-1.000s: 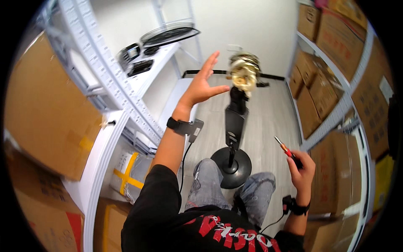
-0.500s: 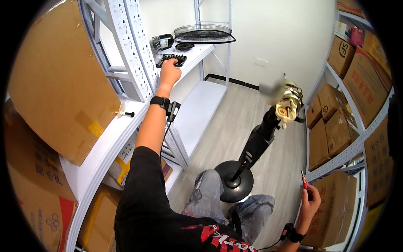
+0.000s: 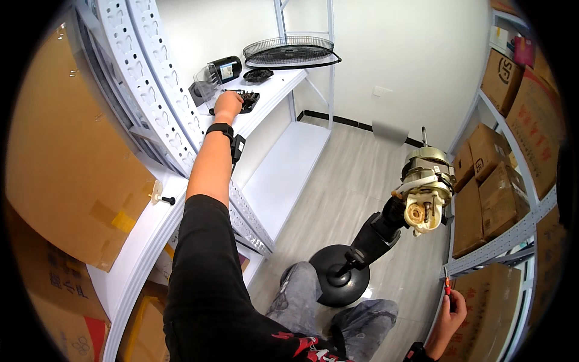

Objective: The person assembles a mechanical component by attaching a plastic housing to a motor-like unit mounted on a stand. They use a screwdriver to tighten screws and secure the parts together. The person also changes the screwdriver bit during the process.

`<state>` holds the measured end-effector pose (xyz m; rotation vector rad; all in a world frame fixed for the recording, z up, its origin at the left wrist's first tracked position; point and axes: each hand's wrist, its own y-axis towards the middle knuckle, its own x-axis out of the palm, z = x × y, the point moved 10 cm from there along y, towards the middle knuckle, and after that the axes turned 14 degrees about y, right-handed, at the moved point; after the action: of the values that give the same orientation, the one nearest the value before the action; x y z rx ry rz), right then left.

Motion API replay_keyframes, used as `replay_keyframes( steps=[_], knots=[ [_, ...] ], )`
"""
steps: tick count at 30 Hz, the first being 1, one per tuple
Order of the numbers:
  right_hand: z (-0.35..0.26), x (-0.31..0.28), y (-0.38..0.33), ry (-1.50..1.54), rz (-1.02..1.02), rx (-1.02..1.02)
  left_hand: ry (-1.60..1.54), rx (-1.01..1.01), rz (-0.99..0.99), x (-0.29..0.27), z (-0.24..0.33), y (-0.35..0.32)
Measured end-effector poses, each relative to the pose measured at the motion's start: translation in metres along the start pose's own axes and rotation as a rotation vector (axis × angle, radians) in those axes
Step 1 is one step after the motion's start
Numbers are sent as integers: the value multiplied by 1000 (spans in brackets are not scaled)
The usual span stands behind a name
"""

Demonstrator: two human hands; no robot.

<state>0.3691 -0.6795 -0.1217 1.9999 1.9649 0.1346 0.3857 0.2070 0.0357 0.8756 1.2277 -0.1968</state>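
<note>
My left hand (image 3: 228, 105) reaches to the shelf at the upper left, its fingers curled over the edge of a black case of small driver bits (image 3: 248, 101); what they pinch, if anything, is hidden. A clear plastic lid (image 3: 207, 81) stands up beside this case. Low on the right, my right hand (image 3: 452, 315) is closed round a red and black screwdriver (image 3: 447, 286), its shaft pointing up. Between my hands stands a pedestal fan with its motor (image 3: 427, 175) bared, on a black pole (image 3: 377, 235) and a round black base (image 3: 338, 283) near my knees.
On the white shelf (image 3: 283, 84) lie a wire fan grille (image 3: 289, 51), a dark bottle-shaped container (image 3: 227, 69) and a black round part (image 3: 258, 75). Racks with cardboard boxes (image 3: 503, 202) line the right side. A large carton (image 3: 66, 157) fills the left, near a small black-tipped knob (image 3: 166, 200).
My left hand has shifted to the left side of the bit case, fingers still curled. My right hand keeps the screwdriver, slightly lower. The whole view has shifted, and the fan motor appears larger and lower.
</note>
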Motion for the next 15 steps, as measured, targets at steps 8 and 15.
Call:
replay_keyframes(
  steps=[8, 15],
  knots=[
    [13, 2, 6, 40, 16, 19, 156, 104, -148, 5, 12, 10],
    [5, 8, 7, 42, 23, -16, 355, 145, -159, -4, 33, 7]
  ],
)
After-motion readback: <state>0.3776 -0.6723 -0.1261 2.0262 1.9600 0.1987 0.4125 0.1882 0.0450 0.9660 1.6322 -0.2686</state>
